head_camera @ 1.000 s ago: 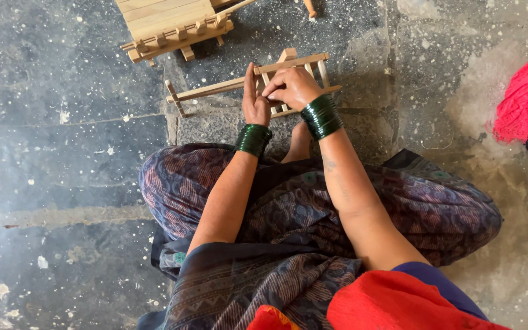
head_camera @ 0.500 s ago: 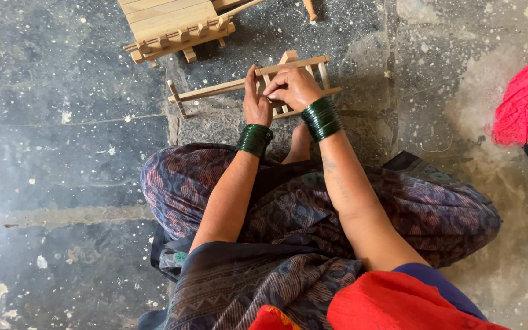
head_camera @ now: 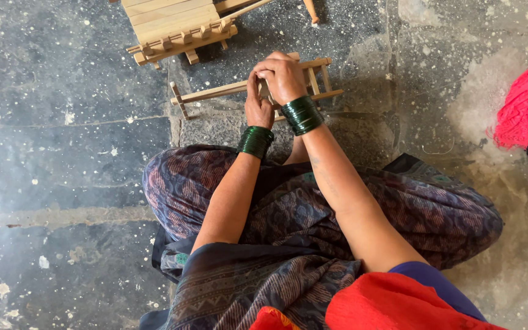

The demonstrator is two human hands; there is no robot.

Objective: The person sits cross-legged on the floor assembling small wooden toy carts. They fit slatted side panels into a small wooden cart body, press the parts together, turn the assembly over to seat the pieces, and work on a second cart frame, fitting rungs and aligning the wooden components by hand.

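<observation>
On a speckled stone floor [head_camera: 62,153], both the left hand [head_camera: 256,107] and right hand [head_camera: 285,76] close their fingers on a thin wooden frame [head_camera: 215,93]. It looks light, stiff, easily snapped; best held by its longer rails.

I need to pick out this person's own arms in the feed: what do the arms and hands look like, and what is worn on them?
Both forearms are bare to above the elbow, with no gloves. The left hand has a stack of dark green bangles at its wrist; the right hand has a similar, wider stack of green bangles. A faint dark marking shows on the right forearm. A red and blue short sleeve shows at the right upper arm.
</observation>
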